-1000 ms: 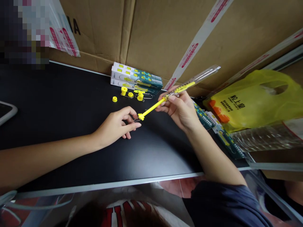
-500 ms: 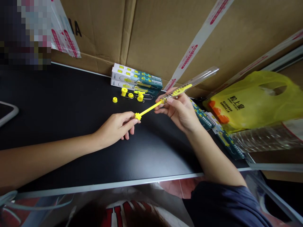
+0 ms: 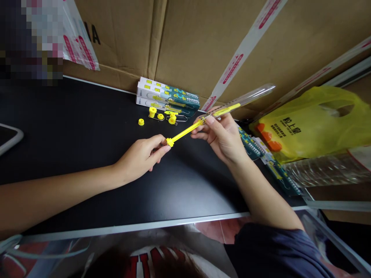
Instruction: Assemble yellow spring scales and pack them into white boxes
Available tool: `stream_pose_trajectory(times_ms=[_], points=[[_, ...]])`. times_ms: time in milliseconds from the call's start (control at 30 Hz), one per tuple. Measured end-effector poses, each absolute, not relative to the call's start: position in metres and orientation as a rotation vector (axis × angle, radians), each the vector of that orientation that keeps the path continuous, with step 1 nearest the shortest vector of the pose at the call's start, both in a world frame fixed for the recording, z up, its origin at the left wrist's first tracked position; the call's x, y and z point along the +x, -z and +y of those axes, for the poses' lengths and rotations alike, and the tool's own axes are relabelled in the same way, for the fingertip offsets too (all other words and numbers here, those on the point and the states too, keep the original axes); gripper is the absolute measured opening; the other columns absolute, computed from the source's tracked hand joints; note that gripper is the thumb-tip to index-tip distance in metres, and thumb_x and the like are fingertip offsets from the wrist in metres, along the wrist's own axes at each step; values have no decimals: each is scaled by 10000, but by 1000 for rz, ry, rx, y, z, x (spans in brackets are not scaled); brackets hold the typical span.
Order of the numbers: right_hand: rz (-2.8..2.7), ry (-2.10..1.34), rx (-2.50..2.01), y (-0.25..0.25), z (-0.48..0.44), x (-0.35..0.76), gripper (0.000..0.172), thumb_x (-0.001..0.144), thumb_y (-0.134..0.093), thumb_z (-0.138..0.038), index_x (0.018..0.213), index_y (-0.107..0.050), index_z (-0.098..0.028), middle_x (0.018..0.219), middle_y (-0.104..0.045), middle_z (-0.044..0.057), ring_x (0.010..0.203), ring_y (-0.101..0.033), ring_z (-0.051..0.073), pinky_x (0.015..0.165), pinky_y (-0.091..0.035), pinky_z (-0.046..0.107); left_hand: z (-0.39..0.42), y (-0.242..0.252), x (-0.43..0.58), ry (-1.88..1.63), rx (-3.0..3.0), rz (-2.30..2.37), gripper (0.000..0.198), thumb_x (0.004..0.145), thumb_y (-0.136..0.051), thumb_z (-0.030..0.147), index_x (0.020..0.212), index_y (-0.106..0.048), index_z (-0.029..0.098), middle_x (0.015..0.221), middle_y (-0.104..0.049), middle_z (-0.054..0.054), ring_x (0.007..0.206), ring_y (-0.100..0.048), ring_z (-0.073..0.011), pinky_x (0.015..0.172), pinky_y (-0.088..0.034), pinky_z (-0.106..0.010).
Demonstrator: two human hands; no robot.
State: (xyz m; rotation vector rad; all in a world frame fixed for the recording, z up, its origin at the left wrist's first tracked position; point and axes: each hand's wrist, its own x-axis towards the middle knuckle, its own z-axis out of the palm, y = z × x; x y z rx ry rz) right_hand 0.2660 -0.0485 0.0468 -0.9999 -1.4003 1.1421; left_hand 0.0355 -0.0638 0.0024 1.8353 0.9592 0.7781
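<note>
My left hand (image 3: 147, 156) pinches the flanged end of a yellow plastic rod (image 3: 185, 133), whose other end lies inside a clear plastic tube (image 3: 256, 94). Around the near part of that tube, my right hand (image 3: 223, 135) is closed, thumb on top. Rod and tube slant together, up to the right above the black table. Beyond my hands lie small yellow plastic parts: a loose cap (image 3: 141, 122), a spool-like piece (image 3: 152, 112), and others with metal wire hooks (image 3: 181, 118).
Printed boxes (image 3: 168, 96) are stacked at the back against a large cardboard carton (image 3: 116, 34). More such boxes (image 3: 278, 172) lie right of my forearm, beside a yellow plastic bag (image 3: 315, 123) and clear ribbed plastic (image 3: 327, 170). A pale-edged device (image 3: 11, 135) sits far left on the black table (image 3: 72, 116).
The clear tube and my right hand have shifted slightly up and to the right. The tube has turned a little about its length; my left hand has barely moved, still pinching the rod's end.
</note>
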Motion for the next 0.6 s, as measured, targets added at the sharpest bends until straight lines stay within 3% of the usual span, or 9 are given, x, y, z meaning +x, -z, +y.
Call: stream_pose_trajectory(times_ms=[367,600], points=[[-1396,-1237,-982,-53,-49,267,364,775,-753,-359,982,-469,-265,920,-746,-21,767,-717,118,721,-642,278,-64,-1,34,-783,1873,947,277,999,-451,339,937,-646,152,696,-662,13,415,-540,-62,454,-422,-193],[-1439,-1219,-976,-51,-48,268,366,791,-751,-420,982,-484,-258,962,-715,-14,792,-698,116,714,-646,281,-60,1,31,-844,2078,980,298,972,-480,305,793,-667,158,679,-680,11,432,-511,-64,467,-384,-193]])
